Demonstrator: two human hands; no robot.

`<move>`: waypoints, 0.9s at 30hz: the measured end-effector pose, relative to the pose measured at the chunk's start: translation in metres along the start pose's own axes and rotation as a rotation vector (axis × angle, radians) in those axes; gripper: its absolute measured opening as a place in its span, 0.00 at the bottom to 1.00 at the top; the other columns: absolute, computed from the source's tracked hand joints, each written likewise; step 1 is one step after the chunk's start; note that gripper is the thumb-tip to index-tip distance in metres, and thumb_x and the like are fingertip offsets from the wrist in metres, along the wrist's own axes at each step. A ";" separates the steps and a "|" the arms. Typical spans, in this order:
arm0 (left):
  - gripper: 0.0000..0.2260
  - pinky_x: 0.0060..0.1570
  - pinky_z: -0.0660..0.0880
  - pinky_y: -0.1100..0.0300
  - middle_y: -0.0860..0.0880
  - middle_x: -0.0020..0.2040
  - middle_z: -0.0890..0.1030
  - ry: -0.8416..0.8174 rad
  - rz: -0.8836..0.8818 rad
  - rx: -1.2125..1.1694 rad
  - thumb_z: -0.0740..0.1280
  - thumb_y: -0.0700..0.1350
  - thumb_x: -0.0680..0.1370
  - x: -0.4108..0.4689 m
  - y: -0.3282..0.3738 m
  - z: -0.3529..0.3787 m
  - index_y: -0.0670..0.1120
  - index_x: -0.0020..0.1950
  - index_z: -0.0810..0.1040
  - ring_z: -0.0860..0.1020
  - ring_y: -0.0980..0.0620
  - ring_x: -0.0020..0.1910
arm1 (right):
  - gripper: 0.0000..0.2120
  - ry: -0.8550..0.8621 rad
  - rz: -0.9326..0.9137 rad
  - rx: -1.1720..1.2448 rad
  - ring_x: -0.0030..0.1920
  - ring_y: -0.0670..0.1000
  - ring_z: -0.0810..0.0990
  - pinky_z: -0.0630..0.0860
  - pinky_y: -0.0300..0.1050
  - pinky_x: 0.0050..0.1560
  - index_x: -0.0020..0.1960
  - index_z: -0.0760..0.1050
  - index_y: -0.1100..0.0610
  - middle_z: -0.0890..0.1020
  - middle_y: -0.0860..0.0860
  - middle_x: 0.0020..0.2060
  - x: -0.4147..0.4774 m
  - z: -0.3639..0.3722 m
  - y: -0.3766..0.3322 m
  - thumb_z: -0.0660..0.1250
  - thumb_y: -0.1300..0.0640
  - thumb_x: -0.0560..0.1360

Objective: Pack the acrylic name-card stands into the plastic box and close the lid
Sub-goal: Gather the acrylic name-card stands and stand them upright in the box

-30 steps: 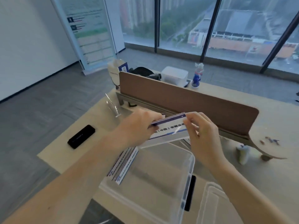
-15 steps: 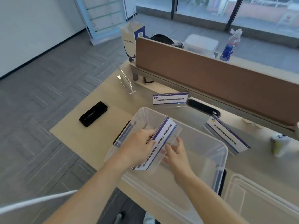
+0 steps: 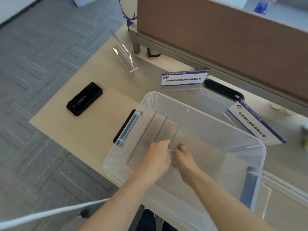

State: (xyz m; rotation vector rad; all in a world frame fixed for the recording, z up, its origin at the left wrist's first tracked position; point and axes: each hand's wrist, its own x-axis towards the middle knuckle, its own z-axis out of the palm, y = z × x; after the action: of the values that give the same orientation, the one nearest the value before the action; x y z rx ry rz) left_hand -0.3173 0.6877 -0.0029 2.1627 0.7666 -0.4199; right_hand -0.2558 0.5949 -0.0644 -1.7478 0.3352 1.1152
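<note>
The clear, colourless plastic box [image 3: 196, 112] with grey-blue latches sits on a pale beige table [image 3: 93, 130], left of it a glossy black case [image 3: 84, 98], beyond it white name cards [image 3: 183, 78] edged in purple-blue (one bears a yellow-and-blue logo) and a brown divider [image 3: 225, 39].

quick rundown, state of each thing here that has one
plastic box: open, lid off
lid: flat on desk right of box
stands in box: upright on edge
left hand: on a stand in the box
right hand: beside it, grip unclear
empty stand: on desk
two card stands: on desk, unpacked
</note>
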 end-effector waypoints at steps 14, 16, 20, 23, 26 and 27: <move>0.18 0.62 0.78 0.49 0.44 0.65 0.82 0.024 -0.006 0.009 0.61 0.47 0.85 0.013 -0.005 -0.001 0.48 0.75 0.73 0.78 0.42 0.66 | 0.29 0.026 0.072 0.072 0.62 0.50 0.70 0.75 0.50 0.55 0.81 0.56 0.53 0.65 0.51 0.77 0.007 0.010 -0.008 0.58 0.62 0.81; 0.20 0.65 0.76 0.51 0.45 0.68 0.81 0.029 -0.010 0.002 0.61 0.47 0.86 0.012 -0.004 -0.002 0.48 0.78 0.71 0.77 0.44 0.69 | 0.29 0.022 0.067 0.080 0.63 0.49 0.69 0.76 0.52 0.57 0.81 0.56 0.52 0.63 0.51 0.78 0.006 0.010 -0.008 0.57 0.62 0.81; 0.20 0.66 0.75 0.50 0.45 0.69 0.80 0.034 -0.009 0.000 0.60 0.48 0.86 0.010 -0.005 -0.001 0.49 0.79 0.69 0.75 0.44 0.70 | 0.30 0.009 0.055 0.094 0.70 0.52 0.69 0.75 0.54 0.61 0.81 0.54 0.51 0.61 0.50 0.79 0.003 0.010 -0.007 0.58 0.63 0.81; 0.21 0.67 0.75 0.48 0.44 0.70 0.80 0.030 -0.021 0.009 0.60 0.48 0.85 0.010 -0.007 0.000 0.50 0.79 0.69 0.75 0.43 0.71 | 0.30 0.004 0.053 0.109 0.75 0.53 0.66 0.74 0.56 0.65 0.81 0.54 0.51 0.61 0.50 0.80 0.001 0.010 -0.005 0.57 0.62 0.81; 0.20 0.67 0.75 0.48 0.45 0.70 0.80 0.030 -0.015 0.022 0.60 0.48 0.86 0.012 -0.008 -0.001 0.49 0.79 0.70 0.75 0.43 0.71 | 0.30 -0.004 0.046 0.124 0.76 0.53 0.66 0.74 0.57 0.67 0.82 0.54 0.51 0.61 0.50 0.80 0.000 0.009 -0.004 0.57 0.63 0.81; 0.20 0.66 0.75 0.48 0.45 0.69 0.80 0.031 -0.011 0.026 0.60 0.47 0.86 0.011 -0.008 -0.001 0.49 0.78 0.70 0.75 0.43 0.70 | 0.31 -0.004 0.045 0.127 0.75 0.54 0.66 0.74 0.58 0.67 0.81 0.55 0.51 0.61 0.50 0.79 0.000 0.009 -0.004 0.57 0.63 0.81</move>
State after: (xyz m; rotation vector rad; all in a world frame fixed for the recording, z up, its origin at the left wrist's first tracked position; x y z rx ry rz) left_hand -0.3137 0.6967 -0.0128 2.1950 0.7945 -0.4043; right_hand -0.2584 0.6042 -0.0630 -1.6333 0.4353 1.1058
